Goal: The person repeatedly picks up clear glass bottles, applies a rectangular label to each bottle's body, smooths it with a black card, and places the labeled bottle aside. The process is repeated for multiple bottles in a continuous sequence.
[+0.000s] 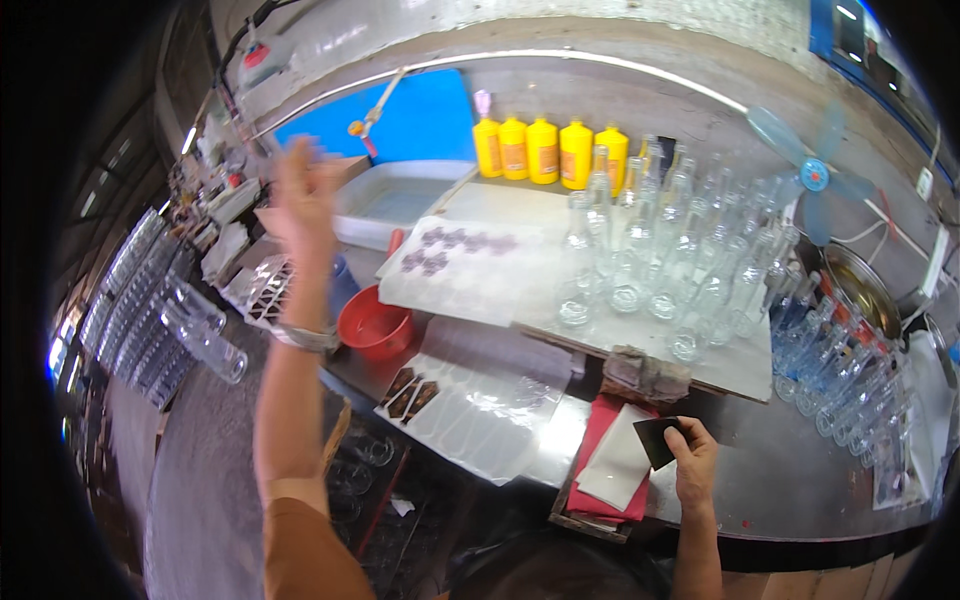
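Observation:
My right hand (pixel 696 462) pinches a small flat black square (pixel 655 442) by its edge. Below that square, a shallow wooden box (pixel 590 522) holds white paper sheets (pixel 613 470) on red ones. My left hand (pixel 305 195) is raised at the left, smeared by motion, so its fingers cannot be read and I see nothing in it. It shows in front of the near left end of a whitish tub of water (pixel 400 195). On the bench between my arms lies a translucent sheet (pixel 490 400) with dark brown decals (pixel 410 395) at its left end.
Many clear glass bottles (pixel 630 260) stand on a raised board at right; more bottles (pixel 835 390) stand beyond. A red bowl (pixel 376 325) sits near my left forearm. Yellow bottles (pixel 543 150) line the wall by a fan (pixel 814 175). Glassware (pixel 200 330) is stacked at far left.

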{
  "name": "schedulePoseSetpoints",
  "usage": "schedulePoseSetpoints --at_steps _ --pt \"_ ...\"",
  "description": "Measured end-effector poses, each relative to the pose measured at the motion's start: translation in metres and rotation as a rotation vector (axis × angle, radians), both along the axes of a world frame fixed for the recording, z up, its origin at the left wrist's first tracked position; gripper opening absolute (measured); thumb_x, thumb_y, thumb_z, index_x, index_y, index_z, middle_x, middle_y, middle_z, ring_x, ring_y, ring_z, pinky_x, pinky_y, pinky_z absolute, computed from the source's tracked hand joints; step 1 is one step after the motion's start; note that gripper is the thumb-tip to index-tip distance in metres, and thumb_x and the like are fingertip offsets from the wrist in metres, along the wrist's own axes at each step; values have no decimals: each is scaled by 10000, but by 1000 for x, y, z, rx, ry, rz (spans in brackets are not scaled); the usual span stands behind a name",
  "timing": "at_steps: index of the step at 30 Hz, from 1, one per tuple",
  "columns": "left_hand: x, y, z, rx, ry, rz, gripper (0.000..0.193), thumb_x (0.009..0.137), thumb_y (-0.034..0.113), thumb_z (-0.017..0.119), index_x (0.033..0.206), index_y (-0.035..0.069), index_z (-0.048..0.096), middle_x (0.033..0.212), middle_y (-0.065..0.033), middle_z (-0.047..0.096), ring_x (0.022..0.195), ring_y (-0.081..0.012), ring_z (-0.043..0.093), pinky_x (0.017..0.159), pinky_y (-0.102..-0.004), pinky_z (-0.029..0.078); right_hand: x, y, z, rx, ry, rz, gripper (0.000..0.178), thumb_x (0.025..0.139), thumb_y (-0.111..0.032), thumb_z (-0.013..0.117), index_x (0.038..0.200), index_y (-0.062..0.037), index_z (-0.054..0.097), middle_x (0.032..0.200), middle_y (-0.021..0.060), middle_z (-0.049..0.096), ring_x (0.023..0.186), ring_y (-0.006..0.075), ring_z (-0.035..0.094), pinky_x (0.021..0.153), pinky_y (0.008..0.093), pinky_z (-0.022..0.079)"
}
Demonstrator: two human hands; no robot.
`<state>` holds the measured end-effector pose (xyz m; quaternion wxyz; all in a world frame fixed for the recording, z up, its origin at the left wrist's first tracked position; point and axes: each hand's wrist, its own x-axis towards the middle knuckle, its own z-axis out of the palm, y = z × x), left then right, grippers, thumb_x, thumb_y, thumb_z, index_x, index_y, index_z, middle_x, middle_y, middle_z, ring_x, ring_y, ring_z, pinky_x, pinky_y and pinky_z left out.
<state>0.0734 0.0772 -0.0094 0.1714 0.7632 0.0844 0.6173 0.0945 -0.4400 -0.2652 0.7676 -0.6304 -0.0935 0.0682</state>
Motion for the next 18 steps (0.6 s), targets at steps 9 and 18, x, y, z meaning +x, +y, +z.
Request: schedulePoseSetpoints --at_steps 9,18 --pt "142 -217 -129 -405 413 -399 382 988 239 675 1225 -46 581 1135 -151 692 1051 -224 656 957 -340 496 -17 -50 -6 13 73 -161 245 934 -26 648 1175 16 659 1028 28 667 929 102 617 868 248 487" --pt "63 -246 -93 -751 322 -1131 390 1048 194 529 1351 -49 517 1195 -141 674 1114 -243 661 996 -364 501 -2 -44 22 36 175 116 286 1025 -232 529 1064 25 648 964 86 683 635 61 532 575 197 427"
